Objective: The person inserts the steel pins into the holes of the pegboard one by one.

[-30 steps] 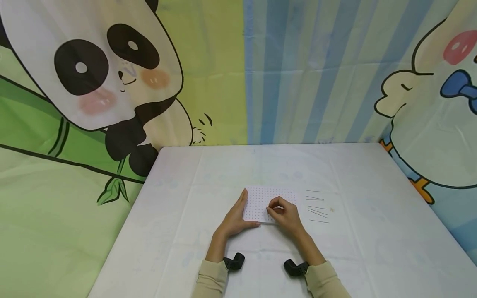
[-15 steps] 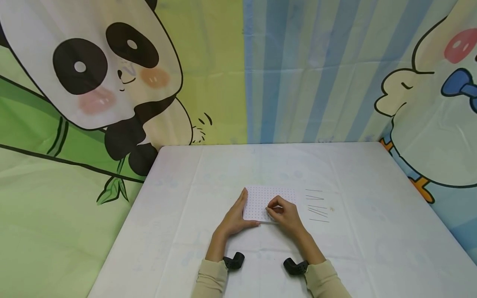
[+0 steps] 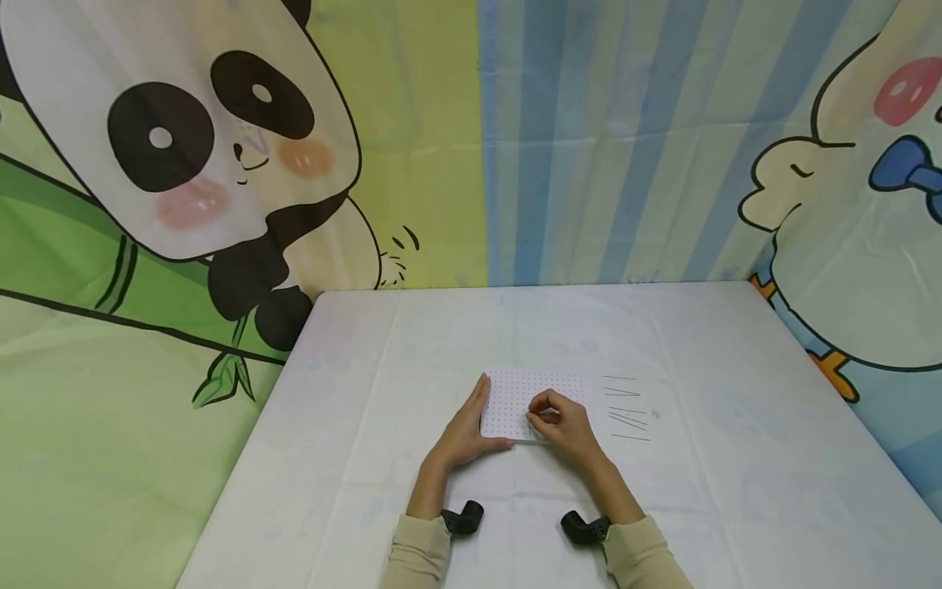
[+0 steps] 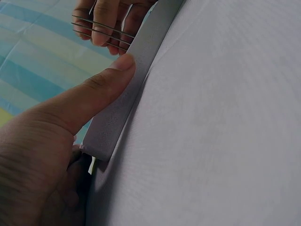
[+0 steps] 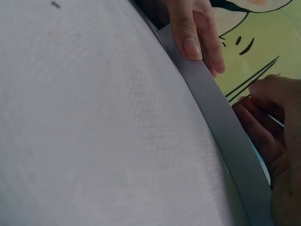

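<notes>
A white block [image 3: 508, 401] with a grid of small holes lies on the table. My left hand [image 3: 464, 429] holds its near left corner, the thumb on the front side and the fingers along the left side. In the left wrist view, a few thin dark metal pins [image 4: 101, 26] stand up from the block near its front edge. My right hand [image 3: 562, 421] is above the block and pinches one such pin between thumb and fingertips. In the right wrist view, the pins [image 5: 252, 76] rise beside the right thumb. The lower end of the pinched pin is hidden.
More thin pins [image 3: 627, 409] lie in a loose column on the white tablecloth [image 3: 368, 491], right of the block. Black wrist cameras [image 3: 464, 518] sit on both wrists. A cartoon-printed curtain [image 3: 412, 164] stands behind the table.
The head view shifts very slightly. Both hands and the block keep their places; the pin under the right fingertips shows a little less of its length.
</notes>
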Motion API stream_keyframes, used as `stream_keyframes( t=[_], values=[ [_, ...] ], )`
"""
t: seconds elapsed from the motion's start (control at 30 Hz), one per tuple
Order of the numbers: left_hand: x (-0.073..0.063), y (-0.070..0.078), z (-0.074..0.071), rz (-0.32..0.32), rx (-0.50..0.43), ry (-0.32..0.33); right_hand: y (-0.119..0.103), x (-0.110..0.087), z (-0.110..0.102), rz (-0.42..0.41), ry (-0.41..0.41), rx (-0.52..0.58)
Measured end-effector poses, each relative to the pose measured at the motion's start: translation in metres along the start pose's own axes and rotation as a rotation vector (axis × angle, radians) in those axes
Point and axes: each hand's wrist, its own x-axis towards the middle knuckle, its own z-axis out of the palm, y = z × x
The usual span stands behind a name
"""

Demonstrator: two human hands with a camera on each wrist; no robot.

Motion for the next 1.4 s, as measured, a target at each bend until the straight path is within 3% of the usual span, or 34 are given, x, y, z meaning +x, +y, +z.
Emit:
stream_keyframes(
  t=[0.27,0.5,0.7,0.87,1.1,1.23,1.4],
  values=[
    [0.0,0.002,0.001,0.008,0.007,-0.002,-0.001,-0.001,-0.005,0.021,0.005,0.093],
    [0.0,0.003,0.002,0.017,0.006,0.001,-0.004,-0.006,-0.012,0.078,0.074,0.214],
    [0.001,0.003,0.003,-0.006,0.015,-0.004,-0.007,-0.013,-0.028,0.114,0.136,0.23],
    [0.002,0.002,0.001,-0.007,0.023,-0.004,-0.006,-0.024,-0.047,0.134,0.167,0.147],
    [0.002,-0.002,0.001,0.016,0.024,0.007,0.026,-0.049,-0.072,0.117,0.21,-0.081],
    [0.002,-0.003,0.001,0.018,0.021,0.006,0.034,-0.062,-0.086,0.175,0.242,-0.239],
    [0.001,-0.003,0.001,0.005,0.025,0.002,0.042,-0.076,-0.1,0.233,0.273,-0.343]
  ],
)
